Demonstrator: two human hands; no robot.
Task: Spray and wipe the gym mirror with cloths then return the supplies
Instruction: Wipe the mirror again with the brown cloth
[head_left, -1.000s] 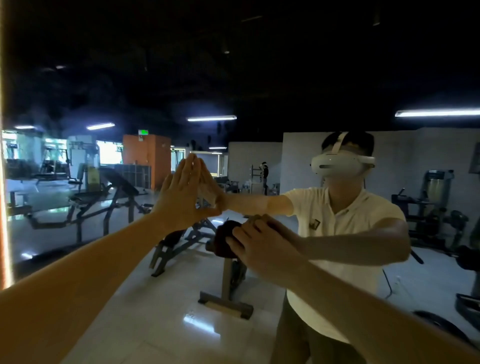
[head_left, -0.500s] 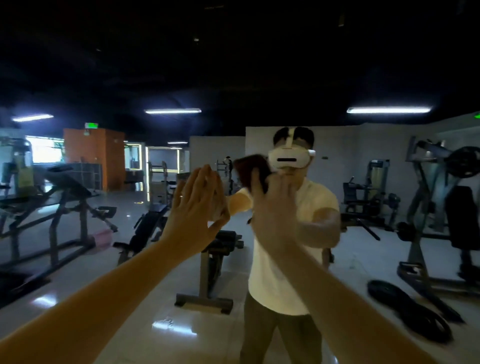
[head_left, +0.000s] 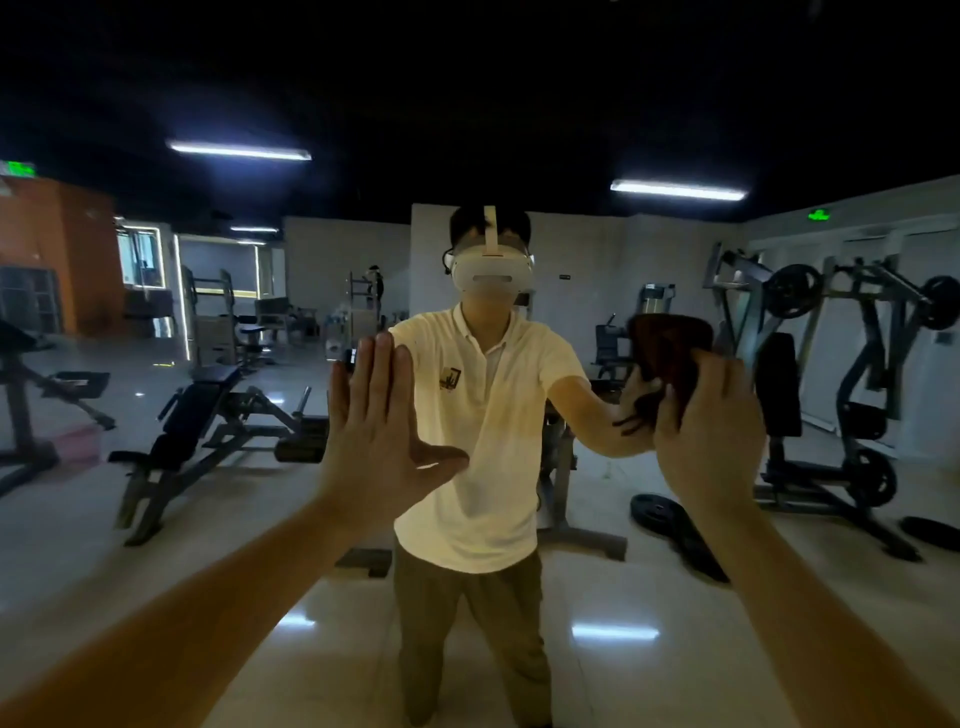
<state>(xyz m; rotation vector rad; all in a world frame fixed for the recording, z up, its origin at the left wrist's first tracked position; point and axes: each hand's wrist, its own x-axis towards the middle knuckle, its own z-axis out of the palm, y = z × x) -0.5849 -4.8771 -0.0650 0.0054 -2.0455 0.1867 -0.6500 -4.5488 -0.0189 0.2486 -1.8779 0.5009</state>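
Since half a second ago the right hand (head_left: 711, 431) has swept its dark brown cloth (head_left: 670, 353) from in front of the reflected headset out to the right of the mirror (head_left: 156, 545). The cloth is now beside the reflected weight machine (head_left: 857, 364). It lies against the glass, its upper part showing above the fingertips. Its lower edge is bunched in the grip, which is closed on it. Motion blur smears the fingers, and the thumb is hidden behind the hand. The left hand (head_left: 382, 431) stays flat on the glass at chest height of the reflected person (head_left: 483, 467), its grip open, fingers straight and together, thumb spread. Both forearms are cut off by the lower frame edge. No mirror edge shows, and the upper part is too dark to read.
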